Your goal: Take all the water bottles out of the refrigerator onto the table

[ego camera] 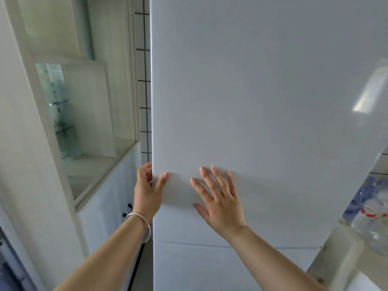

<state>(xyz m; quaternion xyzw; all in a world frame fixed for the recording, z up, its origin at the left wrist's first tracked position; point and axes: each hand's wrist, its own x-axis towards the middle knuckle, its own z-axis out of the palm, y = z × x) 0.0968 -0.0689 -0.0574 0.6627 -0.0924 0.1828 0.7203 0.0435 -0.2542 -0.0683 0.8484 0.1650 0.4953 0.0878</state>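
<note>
The white refrigerator door [262, 91] fills most of the view and looks closed. My left hand [148, 187] grips the door's left edge, fingers curled behind it and thumb on the front. My right hand [218, 198] lies flat on the door front with fingers spread. At the right edge, clear water bottles [371, 208] with blue and red labels stand on a pale surface [344, 255]. The refrigerator's inside is hidden.
A white cabinet with an open niche and glass pane [63, 114] stands to the left. Below it are white cabinet doors with dark knobs [129, 206]. A tiled wall strip [145, 80] shows between cabinet and refrigerator. A lower door seam [189, 244] runs under my hands.
</note>
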